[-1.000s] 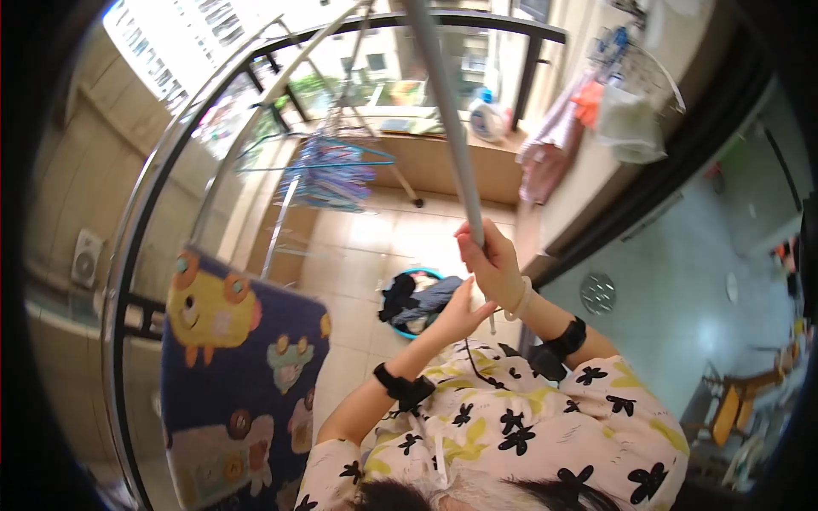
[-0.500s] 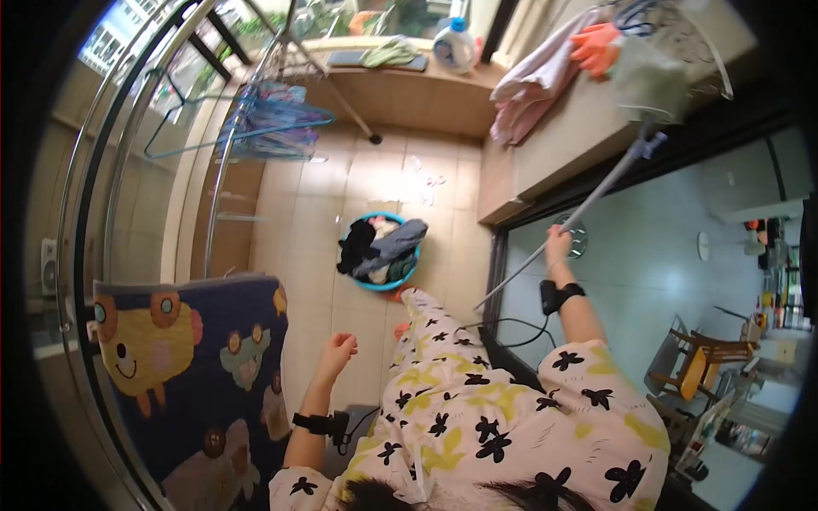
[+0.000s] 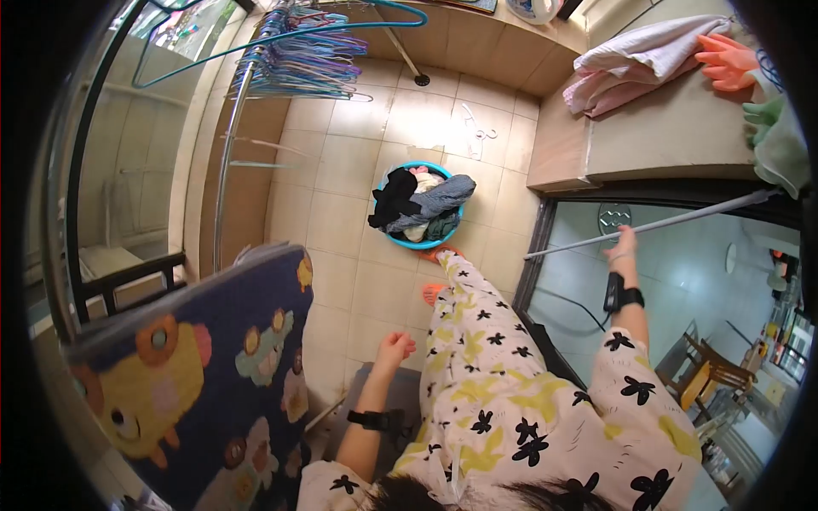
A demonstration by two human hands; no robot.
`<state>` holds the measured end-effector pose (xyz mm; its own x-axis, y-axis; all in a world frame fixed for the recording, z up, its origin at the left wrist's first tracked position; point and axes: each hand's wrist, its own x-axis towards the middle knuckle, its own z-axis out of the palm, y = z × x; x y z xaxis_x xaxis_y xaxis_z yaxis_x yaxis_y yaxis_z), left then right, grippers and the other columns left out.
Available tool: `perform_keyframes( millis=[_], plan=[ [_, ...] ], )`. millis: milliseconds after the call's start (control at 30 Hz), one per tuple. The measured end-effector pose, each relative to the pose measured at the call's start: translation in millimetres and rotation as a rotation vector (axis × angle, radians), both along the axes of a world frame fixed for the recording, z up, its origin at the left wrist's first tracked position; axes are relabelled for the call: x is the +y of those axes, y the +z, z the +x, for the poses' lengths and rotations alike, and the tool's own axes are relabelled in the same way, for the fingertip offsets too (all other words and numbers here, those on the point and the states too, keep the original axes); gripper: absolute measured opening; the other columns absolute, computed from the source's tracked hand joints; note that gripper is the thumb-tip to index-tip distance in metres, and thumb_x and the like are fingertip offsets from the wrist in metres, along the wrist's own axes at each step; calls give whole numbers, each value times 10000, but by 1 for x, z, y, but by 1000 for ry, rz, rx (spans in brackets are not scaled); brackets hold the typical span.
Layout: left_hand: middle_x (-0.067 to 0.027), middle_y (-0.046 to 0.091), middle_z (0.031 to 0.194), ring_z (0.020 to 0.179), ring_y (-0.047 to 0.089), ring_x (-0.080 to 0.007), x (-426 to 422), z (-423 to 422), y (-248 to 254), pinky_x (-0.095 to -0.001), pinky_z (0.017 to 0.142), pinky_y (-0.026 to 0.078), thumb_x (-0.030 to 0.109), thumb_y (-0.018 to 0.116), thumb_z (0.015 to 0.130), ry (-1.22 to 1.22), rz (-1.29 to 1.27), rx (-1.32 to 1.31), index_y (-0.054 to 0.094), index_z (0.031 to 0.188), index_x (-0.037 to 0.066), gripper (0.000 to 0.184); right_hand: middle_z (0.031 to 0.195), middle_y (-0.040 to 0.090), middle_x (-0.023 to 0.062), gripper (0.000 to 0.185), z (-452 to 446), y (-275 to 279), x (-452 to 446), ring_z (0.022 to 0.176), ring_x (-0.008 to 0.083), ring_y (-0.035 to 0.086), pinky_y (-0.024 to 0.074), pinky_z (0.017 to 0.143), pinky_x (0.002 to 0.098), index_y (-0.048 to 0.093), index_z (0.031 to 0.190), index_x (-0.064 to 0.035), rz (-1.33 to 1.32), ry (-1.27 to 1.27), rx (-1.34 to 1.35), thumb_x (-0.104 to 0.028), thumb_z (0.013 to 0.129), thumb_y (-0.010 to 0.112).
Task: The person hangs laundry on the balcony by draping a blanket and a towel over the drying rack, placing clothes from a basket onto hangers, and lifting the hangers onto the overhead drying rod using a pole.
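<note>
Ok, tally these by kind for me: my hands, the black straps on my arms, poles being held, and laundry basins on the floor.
Hands: 2, left hand and right hand
Black arm straps: 2
Held grey pole: 1
Blue laundry basin: 1
Total: 6

The pole [image 3: 682, 216] is grey. The round tub [image 3: 407, 244] is bright blue, and the clothes [image 3: 439, 204] in it are black, grey, cream and dark green. The outfit [image 3: 511, 417] is pale pink with black flowers and yellow-green splashes. The slippers [image 3: 431, 294] are orange, and so is the rubber glove [image 3: 726, 62]. The hangers [image 3: 302, 60] are blue and purple. The dark blue blanket [image 3: 226, 383] has a yellow animal on it.
</note>
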<state>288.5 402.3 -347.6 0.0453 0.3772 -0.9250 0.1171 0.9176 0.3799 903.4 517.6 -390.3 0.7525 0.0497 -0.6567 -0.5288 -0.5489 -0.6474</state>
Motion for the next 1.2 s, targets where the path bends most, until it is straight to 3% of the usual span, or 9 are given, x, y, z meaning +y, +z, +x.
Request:
perform_keyframes(
  millis=[133,233,300,433,567,600,700,1000,1200],
  plan=[
    [-84,637,871,764,629,-158,30,-6,-43,-258,641,480,264,551,889,244,-19,-51,550,997,46,243,1112,402,121,583,-163,-93,30,1039,281,379,360,879,535,413,1214,-175,-88,209,130,-217,677,635],
    [-112,639,865,757,636,-200,43,-3,-92,-297,641,505,230,538,893,394,-12,-40,557,984,32,219,1410,226,242,808,-223,-348,37,1299,375,239,269,1047,463,205,1358,-9,-319,695,30,-194,704,640],
    [-126,641,846,748,640,-225,36,-18,-136,-323,634,518,199,533,890,398,-45,4,566,964,24,193,1394,212,248,661,-321,-324,106,1286,394,261,273,1051,451,278,1329,2,-666,1107,87,-174,750,545],
    [-128,642,840,757,638,-239,-2,-37,-207,-349,647,525,183,528,888,378,-120,83,570,934,29,167,1396,234,160,447,-393,-341,186,1098,379,504,439,880,483,357,1290,-150,-414,1599,-197,-109,849,418],
    [-132,637,851,757,634,-252,-51,-43,-254,-368,657,529,191,537,887,510,-217,78,561,928,30,167,1489,93,76,745,-421,-388,232,1218,315,424,272,976,622,33,1435,-291,-510,1667,11,-84,845,437],
    [-133,636,854,755,634,-253,-59,-42,-257,-370,662,529,193,542,886,548,-304,53,558,930,31,169,1453,220,52,599,-416,-391,222,1192,267,441,147,1004,662,228,1405,-238,-543,1602,-213,-106,859,434],
    [-135,636,860,756,634,-258,-57,-34,-248,-369,669,529,194,548,884,570,-332,40,551,935,30,173,1124,574,13,269,-385,-427,216,1033,212,512,168,1024,571,583,1092,-124,-542,1961,-811,-122,867,435],
    [-115,637,880,761,635,-201,7,18,-147,-281,647,505,227,540,890,478,-151,5,555,989,35,217,1103,591,174,398,-278,-263,177,1042,323,555,460,856,381,592,1073,-84,-235,2068,-69,-146,680,586],
    [-168,584,1049,938,594,-268,49,31,-77,-383,840,469,403,504,886,406,-17,-185,429,1188,14,498,788,613,106,363,-275,13,116,770,197,576,461,690,327,578,920,-17,168,1894,390,-72,573,668]
  ],
)
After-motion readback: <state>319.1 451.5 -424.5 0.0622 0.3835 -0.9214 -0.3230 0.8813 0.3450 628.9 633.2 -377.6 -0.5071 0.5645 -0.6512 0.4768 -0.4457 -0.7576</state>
